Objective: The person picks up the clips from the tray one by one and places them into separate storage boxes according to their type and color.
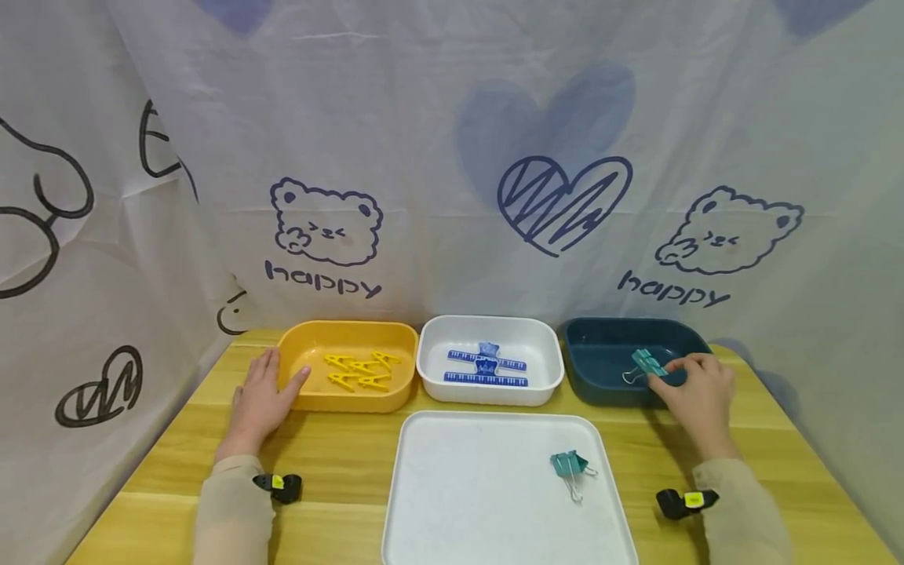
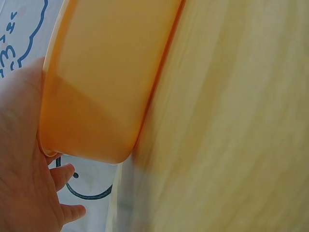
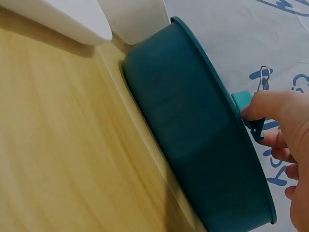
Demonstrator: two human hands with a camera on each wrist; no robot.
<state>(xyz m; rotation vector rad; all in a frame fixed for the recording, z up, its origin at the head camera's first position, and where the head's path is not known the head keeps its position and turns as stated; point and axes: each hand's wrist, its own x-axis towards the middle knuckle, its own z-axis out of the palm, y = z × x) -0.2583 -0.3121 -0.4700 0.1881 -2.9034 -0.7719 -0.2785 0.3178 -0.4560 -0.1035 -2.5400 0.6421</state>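
Note:
At the dark teal bin on the right, my right hand pinches a teal binder clip between thumb and fingers, just above the bin's opening. In the right wrist view that clip shows beside the bin's rim, one wire handle sticking out. Another teal binder clip lies on the white tray. My left hand rests at the left end of the yellow bin, thumb over the rim and fingers along its outside. Several yellow clothespins lie in that bin.
Between the two coloured bins stands a white bin with blue piano-key-patterned strips and blue bear-shaped clips. All three bins sit in a row on the wooden table, close against a printed cloth.

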